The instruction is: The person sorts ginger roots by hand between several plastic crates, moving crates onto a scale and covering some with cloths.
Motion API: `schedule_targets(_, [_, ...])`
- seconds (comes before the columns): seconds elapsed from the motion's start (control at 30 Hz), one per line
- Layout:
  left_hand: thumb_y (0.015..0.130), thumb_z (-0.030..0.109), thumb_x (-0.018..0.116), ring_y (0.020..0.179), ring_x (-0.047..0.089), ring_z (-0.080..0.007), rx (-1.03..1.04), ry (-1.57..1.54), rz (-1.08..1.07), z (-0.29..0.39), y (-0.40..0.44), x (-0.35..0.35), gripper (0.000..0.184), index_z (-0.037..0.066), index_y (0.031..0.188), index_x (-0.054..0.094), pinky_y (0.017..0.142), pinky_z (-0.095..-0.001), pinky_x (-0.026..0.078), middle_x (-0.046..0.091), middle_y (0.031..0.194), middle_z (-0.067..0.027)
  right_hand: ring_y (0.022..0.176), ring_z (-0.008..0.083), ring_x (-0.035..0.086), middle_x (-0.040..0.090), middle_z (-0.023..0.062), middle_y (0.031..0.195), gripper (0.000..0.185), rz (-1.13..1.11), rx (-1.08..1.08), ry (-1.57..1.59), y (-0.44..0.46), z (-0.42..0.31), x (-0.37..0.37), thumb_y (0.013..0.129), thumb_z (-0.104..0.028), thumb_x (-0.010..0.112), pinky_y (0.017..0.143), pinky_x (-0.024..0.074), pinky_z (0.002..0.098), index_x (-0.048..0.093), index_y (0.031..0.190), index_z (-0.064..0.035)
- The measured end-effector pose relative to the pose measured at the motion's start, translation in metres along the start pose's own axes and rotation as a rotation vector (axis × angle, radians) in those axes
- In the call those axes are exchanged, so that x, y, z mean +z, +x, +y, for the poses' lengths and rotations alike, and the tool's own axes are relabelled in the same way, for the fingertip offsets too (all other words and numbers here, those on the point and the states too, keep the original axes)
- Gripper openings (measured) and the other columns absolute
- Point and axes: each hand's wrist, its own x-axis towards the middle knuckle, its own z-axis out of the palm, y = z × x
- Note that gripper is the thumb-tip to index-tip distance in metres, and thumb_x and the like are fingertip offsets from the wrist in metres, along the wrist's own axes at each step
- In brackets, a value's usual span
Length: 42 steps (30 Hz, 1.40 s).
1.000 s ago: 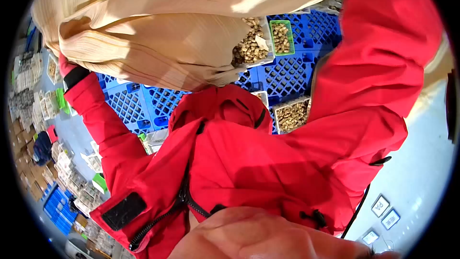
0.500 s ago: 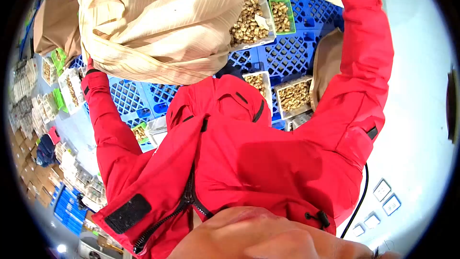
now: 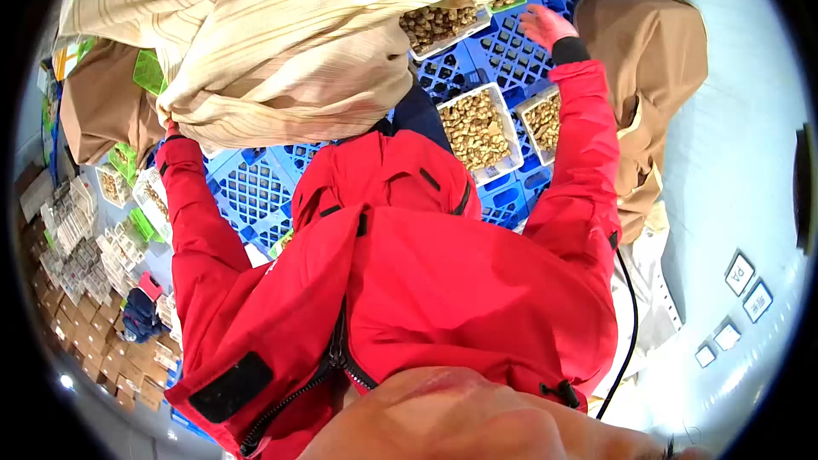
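My left hand (image 3: 173,129) is closed on the lower left edge of a large beige striped cloth (image 3: 290,60), mostly hidden behind its folds. The cloth bulges across the top of the view, over my front and part of the pallets. My right hand (image 3: 545,25) reaches over a blue plastic pallet (image 3: 511,55) with its fingers apart and nothing in them. Nearby are white baskets full of small brown-yellow lumps: one basket (image 3: 521,149) just below my right hand and another basket (image 3: 426,53) partly under the cloth. I cannot tell what the lumps are.
A brown cloth (image 3: 648,60) drapes at the right, beside the pallets. At the left are another brown cloth (image 3: 106,111), a green basket (image 3: 149,72) and stacked white baskets (image 3: 72,213). Cardboard boxes (image 3: 85,324) stand farther off. A black cable (image 3: 632,324) hangs by my right side.
My right hand has come back from the top edge and now shows over the pallet. More brown cloth shows at the right. My left hand still grips the striped cloth, whose folds have shifted.
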Motion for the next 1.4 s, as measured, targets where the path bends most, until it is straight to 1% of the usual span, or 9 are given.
schedule_targets(0.23, [0.072,0.053,0.040,0.099,0.044,-0.0282,-0.011,0.077,-0.049,0.005,-0.003,0.005,0.061,0.008,0.114,0.042,0.085,-0.0401,0.036,0.045,0.112,-0.0084,0.111,0.0326,0.032,0.031,0.0182,0.123,0.062,0.017,0.000,0.551,0.052,0.074,0.013,0.075,-0.038,0.053,0.088,0.0320,0.0422,0.027,0.120,-0.0040])
schedule_targets(0.4, [0.071,0.057,0.038,0.101,0.042,-0.0287,-0.063,0.100,-0.111,0.016,-0.015,0.015,0.066,0.010,0.117,0.039,0.085,-0.0410,0.035,0.043,0.115,-0.0086,0.111,0.0304,0.028,0.018,0.0133,0.128,0.091,0.190,0.182,0.591,0.177,0.092,0.077,0.060,-0.066,0.049,0.081,0.0319,0.0503,0.018,0.125,-0.0107])
schedule_targets(0.57, [0.071,0.059,0.036,0.103,0.041,-0.0287,-0.126,0.032,-0.130,0.041,-0.056,0.004,0.068,0.011,0.119,0.036,0.086,-0.0423,0.035,0.041,0.117,-0.0089,0.075,0.0178,0.048,0.054,0.0107,0.093,0.080,0.116,-0.112,0.894,0.275,0.040,0.170,0.057,-0.075,0.039,0.069,0.0408,0.0278,0.050,0.102,-0.0095])
schedule_targets(0.67, [0.075,0.052,0.040,0.102,0.043,-0.0281,-0.143,-0.065,-0.097,0.039,-0.072,-0.033,0.060,0.010,0.118,0.037,0.085,-0.0423,0.036,0.043,0.115,-0.0088,0.080,0.0202,0.051,0.055,0.0085,0.093,0.049,-0.107,-0.597,1.094,0.260,-0.040,0.177,0.073,-0.049,0.045,0.074,0.0399,0.0275,0.051,0.099,-0.0070])
schedule_targets(0.73, [0.074,0.048,0.047,0.097,0.046,-0.0275,-0.048,-0.065,-0.229,0.029,-0.079,-0.043,0.060,0.006,0.116,0.037,0.083,-0.0396,0.038,0.044,0.113,-0.0102,0.078,0.0219,0.053,0.057,0.0078,0.089,0.030,-0.421,-0.510,1.098,0.214,-0.081,0.132,0.077,-0.031,0.049,0.072,0.0427,0.0300,0.054,0.089,-0.0033])
schedule_targets(0.77, [0.074,0.046,0.048,0.096,0.047,-0.0268,-0.013,-0.061,-0.336,0.021,-0.069,-0.052,0.060,0.004,0.116,0.037,0.082,-0.0386,0.039,0.045,0.112,-0.0105,0.088,0.0204,0.050,0.054,0.0089,0.098,0.030,-0.313,-0.485,1.084,0.218,-0.083,0.096,0.078,-0.024,0.048,0.079,0.0391,0.0322,0.050,0.099,-0.0030])
schedule_targets(1.03, [0.071,0.013,0.056,0.088,0.050,-0.0129,0.170,0.366,-0.746,0.020,-0.108,0.082,0.037,-0.003,0.104,0.048,0.076,-0.0231,0.040,0.054,0.096,-0.0065,0.090,0.0232,0.048,0.050,0.0135,0.099,0.029,0.541,-0.778,0.064,0.006,-0.254,-0.106,0.080,-0.012,0.035,0.080,0.0373,0.0326,0.048,0.103,0.0006])
schedule_targets(1.2, [0.070,0.013,0.056,0.081,0.051,-0.0107,0.237,0.120,-0.872,0.016,-0.137,0.092,0.042,-0.002,0.107,0.045,0.073,-0.0210,0.039,0.054,0.094,-0.0035,0.085,0.0219,0.046,0.049,0.0121,0.094,0.028,0.595,-1.213,-0.824,-0.051,-0.429,0.055,0.080,-0.012,0.036,0.076,0.0365,0.0318,0.049,0.102,-0.0005])
schedule_targets(1.4, [0.073,0.016,0.057,0.085,0.054,-0.0188,0.281,-0.438,-0.346,-0.016,-0.142,0.024,0.037,-0.002,0.103,0.048,0.073,-0.0288,0.043,0.054,0.097,-0.0094,0.079,0.0204,0.045,0.048,0.0104,0.088,0.027,0.070,-1.243,-1.448,-0.003,-0.401,0.306,0.079,-0.011,0.037,0.070,0.0356,0.0307,0.049,0.101,-0.0018])
